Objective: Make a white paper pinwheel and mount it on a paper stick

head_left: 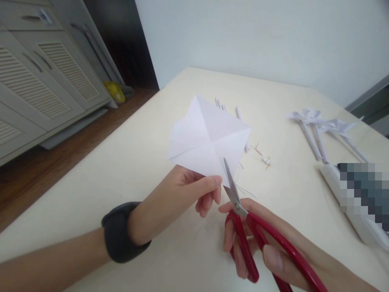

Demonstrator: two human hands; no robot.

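A creased square of white paper (209,134) is raised above the table, its fold lines crossing in the middle. My left hand (197,186) pinches its near edge between thumb and fingers. My right hand (261,239) is wrapped round the red handles of a pair of scissors (237,207). The blades are parted at the paper's near corner, one lying over the sheet, the other below its edge. A black band (123,231) circles my left wrist.
Paper pinwheels (313,117) on rolled sticks lie at the right of the white table (127,170). Beyond the sheet are a paper roll (238,111) and small scraps (266,161). A white object (349,202), partly blurred out, stands at the right edge. Cabinets (45,77) line the left.
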